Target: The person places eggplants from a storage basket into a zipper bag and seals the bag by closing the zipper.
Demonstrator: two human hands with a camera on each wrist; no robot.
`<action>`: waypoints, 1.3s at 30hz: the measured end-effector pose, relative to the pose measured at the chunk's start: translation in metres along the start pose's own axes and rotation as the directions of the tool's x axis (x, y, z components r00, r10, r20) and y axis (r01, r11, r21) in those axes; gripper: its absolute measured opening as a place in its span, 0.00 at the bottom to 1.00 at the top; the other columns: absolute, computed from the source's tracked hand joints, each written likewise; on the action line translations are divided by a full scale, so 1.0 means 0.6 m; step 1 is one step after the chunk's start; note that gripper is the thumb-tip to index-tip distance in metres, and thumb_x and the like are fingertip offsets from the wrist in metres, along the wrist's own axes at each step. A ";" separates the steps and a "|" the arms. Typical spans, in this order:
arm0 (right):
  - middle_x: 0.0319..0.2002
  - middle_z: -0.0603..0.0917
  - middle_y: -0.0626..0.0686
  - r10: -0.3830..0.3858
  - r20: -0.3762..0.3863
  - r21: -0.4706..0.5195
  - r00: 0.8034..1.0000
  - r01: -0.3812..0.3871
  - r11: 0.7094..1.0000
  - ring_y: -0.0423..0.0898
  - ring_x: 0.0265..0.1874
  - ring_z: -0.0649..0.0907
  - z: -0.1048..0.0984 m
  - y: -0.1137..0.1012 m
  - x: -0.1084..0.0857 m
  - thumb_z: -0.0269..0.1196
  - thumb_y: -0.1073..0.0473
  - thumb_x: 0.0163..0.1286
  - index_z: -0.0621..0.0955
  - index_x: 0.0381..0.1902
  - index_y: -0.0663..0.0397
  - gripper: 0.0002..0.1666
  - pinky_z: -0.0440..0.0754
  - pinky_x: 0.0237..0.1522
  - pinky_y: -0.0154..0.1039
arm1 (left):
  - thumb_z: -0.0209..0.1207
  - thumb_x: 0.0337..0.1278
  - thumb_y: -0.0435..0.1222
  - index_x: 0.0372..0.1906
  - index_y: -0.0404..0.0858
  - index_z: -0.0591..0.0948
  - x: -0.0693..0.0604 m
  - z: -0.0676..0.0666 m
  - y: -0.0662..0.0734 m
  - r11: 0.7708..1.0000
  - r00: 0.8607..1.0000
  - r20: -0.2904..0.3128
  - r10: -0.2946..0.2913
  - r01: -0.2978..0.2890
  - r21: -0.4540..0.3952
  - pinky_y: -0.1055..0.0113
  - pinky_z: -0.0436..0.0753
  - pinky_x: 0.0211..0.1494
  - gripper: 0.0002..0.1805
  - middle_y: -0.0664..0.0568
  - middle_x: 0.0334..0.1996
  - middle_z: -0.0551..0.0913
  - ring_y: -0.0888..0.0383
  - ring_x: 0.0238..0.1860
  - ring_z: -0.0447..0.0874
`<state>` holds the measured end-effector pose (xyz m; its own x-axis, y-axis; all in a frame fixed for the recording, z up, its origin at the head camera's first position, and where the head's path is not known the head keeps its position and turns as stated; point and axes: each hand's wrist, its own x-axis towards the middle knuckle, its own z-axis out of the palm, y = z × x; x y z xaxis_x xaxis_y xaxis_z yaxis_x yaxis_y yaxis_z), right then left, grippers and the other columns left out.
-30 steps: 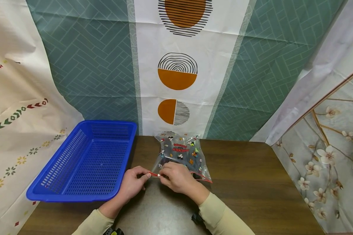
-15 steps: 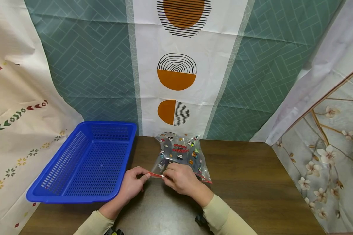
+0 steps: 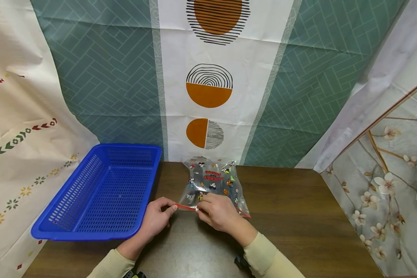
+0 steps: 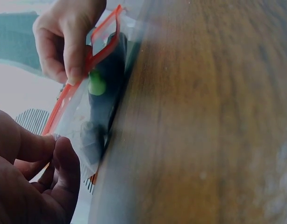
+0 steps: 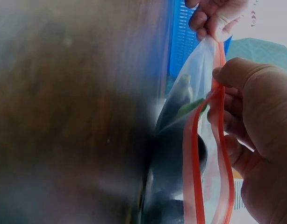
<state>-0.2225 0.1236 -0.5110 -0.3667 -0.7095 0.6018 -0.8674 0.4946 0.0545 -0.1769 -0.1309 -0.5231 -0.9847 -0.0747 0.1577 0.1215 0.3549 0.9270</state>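
Observation:
A clear zip bag printed with cartoon figures lies on the table, its red zip strip toward me. My left hand pinches the bag's left corner between thumb and finger. Partway along the strip, my right hand pinches the zip. In the right wrist view the two red edges stand apart on the far side of my right hand, and run together between the hands. Dark rounded things with a green part show through the plastic; their kind is unclear.
A blue plastic basket with slotted walls stands left of the bag, close to my left hand. Behind the wooden table hangs a patterned cloth. A floral panel borders the right side.
My right hand has slid to the right along the red zip strip, leaving a longer pressed-together stretch behind it. My left hand stays at the corner.

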 end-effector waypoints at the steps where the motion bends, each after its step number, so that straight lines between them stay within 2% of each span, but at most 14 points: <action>1: 0.34 0.84 0.42 -0.001 0.000 -0.003 1.000 0.001 1.000 0.42 0.33 0.83 -0.001 0.000 -0.001 0.78 0.58 0.64 0.90 0.35 0.46 0.05 0.85 0.31 0.38 | 0.71 0.67 0.23 0.37 0.32 0.90 0.000 0.000 0.000 1.000 1.000 0.000 -0.001 0.001 -0.003 0.64 0.80 0.18 0.03 0.49 0.28 0.83 0.59 0.11 0.75; 12: 0.34 0.83 0.43 -0.019 -0.025 -0.047 1.000 0.018 0.999 0.42 0.34 0.82 -0.016 0.007 -0.020 0.80 0.58 0.64 0.91 0.36 0.47 0.06 0.85 0.29 0.37 | 0.70 0.67 0.23 0.36 0.32 0.89 -0.004 -0.002 0.005 1.000 1.000 -0.003 -0.015 0.015 -0.015 0.63 0.80 0.18 0.03 0.49 0.27 0.82 0.58 0.10 0.76; 25: 0.35 0.85 0.42 0.036 0.012 -0.043 0.999 -0.035 0.998 0.42 0.33 0.83 -0.042 0.018 -0.041 0.79 0.58 0.67 0.91 0.37 0.47 0.05 0.85 0.31 0.38 | 0.69 0.71 0.27 0.40 0.28 0.89 -0.002 -0.001 0.007 0.999 0.999 -0.007 -0.042 0.042 -0.014 0.63 0.80 0.17 0.03 0.47 0.30 0.85 0.58 0.10 0.75; 35: 0.33 0.83 0.41 0.055 -0.016 -0.049 0.998 -0.055 0.997 0.41 0.31 0.81 -0.053 0.027 -0.062 0.78 0.58 0.66 0.90 0.34 0.45 0.05 0.83 0.28 0.38 | 0.68 0.73 0.27 0.39 0.31 0.89 -0.003 -0.002 0.006 0.998 0.998 -0.017 -0.058 0.057 -0.028 0.63 0.79 0.17 0.03 0.47 0.31 0.85 0.56 0.09 0.75; 39: 0.34 0.85 0.41 0.060 -0.021 -0.051 0.998 -0.061 0.997 0.41 0.33 0.82 -0.058 0.031 -0.070 0.79 0.58 0.66 0.90 0.34 0.46 0.05 0.85 0.30 0.38 | 0.67 0.72 0.26 0.39 0.31 0.89 -0.002 0.000 0.005 0.998 0.998 -0.021 -0.057 0.057 -0.034 0.63 0.79 0.17 0.04 0.46 0.33 0.86 0.56 0.09 0.75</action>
<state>-0.2116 0.1799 -0.5077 -0.4107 -0.6679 0.6206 -0.8251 0.5619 0.0587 -0.1750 -0.1298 -0.5202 -0.9872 -0.1145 0.1114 0.0697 0.3186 0.9453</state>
